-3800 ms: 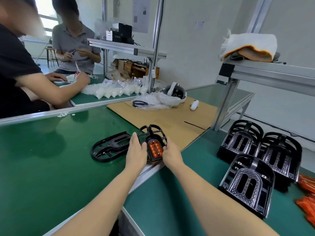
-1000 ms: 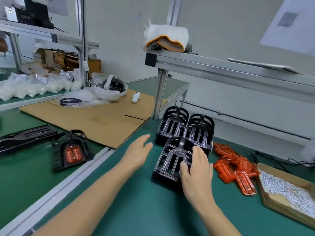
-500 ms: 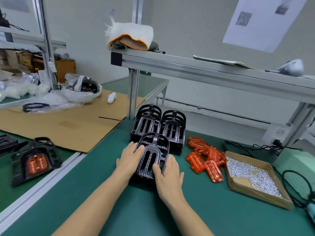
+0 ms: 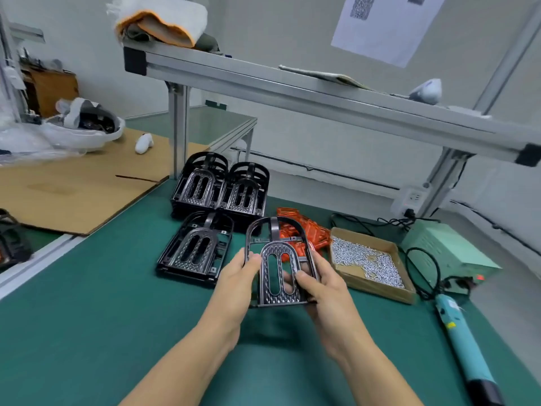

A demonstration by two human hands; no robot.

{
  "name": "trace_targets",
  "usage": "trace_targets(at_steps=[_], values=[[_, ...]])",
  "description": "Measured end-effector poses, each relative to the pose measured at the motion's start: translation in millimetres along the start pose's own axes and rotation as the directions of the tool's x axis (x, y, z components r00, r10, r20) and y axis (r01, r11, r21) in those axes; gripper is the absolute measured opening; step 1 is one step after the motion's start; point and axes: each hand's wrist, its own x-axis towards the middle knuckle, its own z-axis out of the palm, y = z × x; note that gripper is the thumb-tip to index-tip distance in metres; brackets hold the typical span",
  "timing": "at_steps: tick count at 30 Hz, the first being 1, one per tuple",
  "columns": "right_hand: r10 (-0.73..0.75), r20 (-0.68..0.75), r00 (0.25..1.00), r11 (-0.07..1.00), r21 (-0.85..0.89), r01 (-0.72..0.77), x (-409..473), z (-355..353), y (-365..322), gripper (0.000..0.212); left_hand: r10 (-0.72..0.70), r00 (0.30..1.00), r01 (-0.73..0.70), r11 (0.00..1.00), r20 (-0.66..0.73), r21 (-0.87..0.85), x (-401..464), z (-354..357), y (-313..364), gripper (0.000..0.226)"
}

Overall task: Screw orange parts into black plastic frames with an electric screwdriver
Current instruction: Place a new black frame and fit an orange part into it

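My left fingers (image 4: 251, 260) are curled round the left edge of the black frame (image 4: 278, 265), thumb lying along its rim, and my right thumb (image 4: 304, 281) presses the face of its patterned centre while the other right fingers sit behind it, partly showing through the slots; so both my left hand (image 4: 234, 284) and my right hand (image 4: 325, 288) are clamped on the one piece, which hangs clear of the green mat (image 4: 87, 317), tilted up toward me with its arched end away. I judge this to be the fetching step: a bare frame in hand, no orange part in it yet. To do it well I should keep the grip on the side rails and not on the thin ribs, and set the frame down flat in front of me in the bare stretch of mat, with whichever side takes the insert upward. That leaves room to reach the orange parts (image 4: 304, 232), heaped just beyond the frame and beside the cardboard tray of screws (image 4: 366, 259). The electric screwdriver (image 4: 459, 341) lies on the mat to my right, near that tray, its cord looping toward the green power box (image 4: 450, 247); I should mind the cord when I pick it up. The remaining stacks of frames (image 4: 219, 189) stand to the left, near enough that a careless elbow could topple them.
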Motion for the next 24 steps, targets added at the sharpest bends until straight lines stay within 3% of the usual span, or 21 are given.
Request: trace_targets(at_steps=[3, 5, 7, 8, 12, 14, 16, 21, 24], values=[[-0.042, -0.002, 0.999, 0.996, -0.080, 0.042, -5.6, -20.8, -7.9, 0.052, -0.050, 0.997, 0.050, 0.999, -0.055, -0.011, -0.6, 8.8, -8.7, 0.041], [-0.185, 0.036, 0.982, 0.916, -0.356, 0.186, -12.1, -31.4, -12.5, 0.057, -0.077, 0.992, 0.076, 0.997, -0.103, -0.008, 3.2, 12.0, -9.0, 0.056], [-0.338, 0.187, 0.922, 0.665, -0.646, 0.375, -18.9, -35.9, -13.0, 0.060, -0.078, 0.992, 0.071, 0.995, -0.100, -0.069, 8.1, 12.7, -6.3, 0.056], [-0.385, 0.268, 0.883, 0.541, -0.710, 0.452, -23.1, -37.7, -11.8, 0.061, -0.082, 0.992, 0.069, 0.990, -0.097, -0.125, 10.6, 14.0, -4.3, 0.052], [-0.453, 0.532, 0.715, 0.069, -0.779, 0.623, -36.5, -39.9, 0.4, 0.083, -0.138, 0.989, 0.112, 0.931, -0.050, -0.349, 14.9, 12.8, 1.0, 0.046], [-0.436, 0.598, 0.672, -0.080, -0.770, 0.633, -42.7, -41.2, 7.0, 0.085, -0.175, 0.984, 0.151, 0.916, -0.033, -0.373, 14.7, 9.1, 1.0, 0.039], [-0.413, 0.628, 0.660, -0.131, -0.758, 0.639, -47.6, -45.1, 14.7, 0.070, -0.198, 0.980, 0.180, 0.943, -0.036, -0.280, 14.2, 8.2, -3.9, 0.029], [-0.341, 0.649, 0.680, -0.162, -0.753, 0.638, -53.3, -57.0, 30.7, 0.062, -0.095, 0.992, 0.112, 0.969, -0.087, 0.220, 11.0, 9.0, -23.3, 0.056], [-0.294, 0.669, 0.683, -0.168, -0.740, 0.652, -54.1, -60.1, 34.5, 0.063, -0.018, 0.999, 0.035, 0.928, -0.049, 0.372, 10.1, 8.9, -30.2, 0.068]])
